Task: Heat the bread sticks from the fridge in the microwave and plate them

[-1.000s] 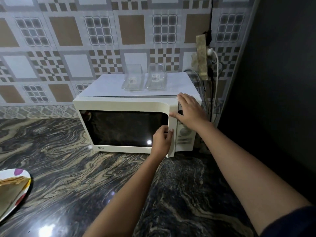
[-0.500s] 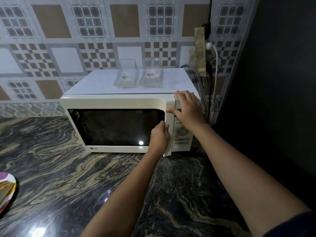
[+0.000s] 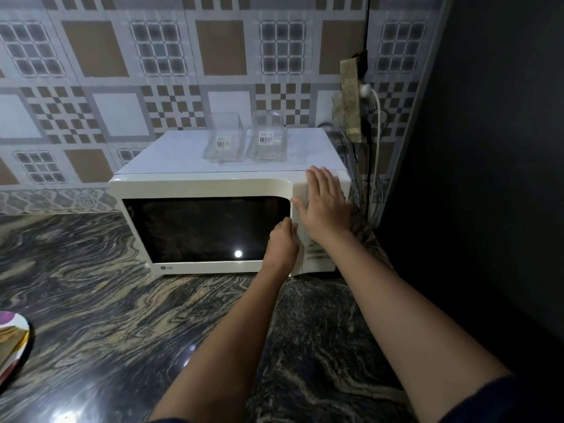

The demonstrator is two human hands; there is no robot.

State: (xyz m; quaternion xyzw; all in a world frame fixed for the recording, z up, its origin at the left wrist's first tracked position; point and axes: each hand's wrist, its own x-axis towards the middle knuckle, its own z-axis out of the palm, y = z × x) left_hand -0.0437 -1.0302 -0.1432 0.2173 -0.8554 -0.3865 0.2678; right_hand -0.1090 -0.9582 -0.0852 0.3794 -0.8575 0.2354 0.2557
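A white microwave (image 3: 198, 184) stands on the dark marbled counter against the tiled wall, its dark glass door closed. My left hand (image 3: 282, 244) curls its fingers on the door's right edge, at the handle. My right hand (image 3: 325, 206) lies flat with fingers spread on the control panel at the microwave's upper right corner. At the far left edge a colourful plate (image 3: 13, 346) shows partly, with something golden on it. No bread sticks can be made out; the microwave's inside is too dark to see.
Two clear glass containers (image 3: 224, 141) (image 3: 268, 140) with barcode labels sit on top of the microwave. Cables and a white plug (image 3: 366, 91) hang on the wall to its right. A dark wall (image 3: 488, 148) closes off the right side. The marbled counter (image 3: 91, 285) spreads to the left and front.
My view has drifted a little; the plate slid toward the left edge. Both hands stay on the microwave, the right hand now flatter on the panel. The door stays closed.
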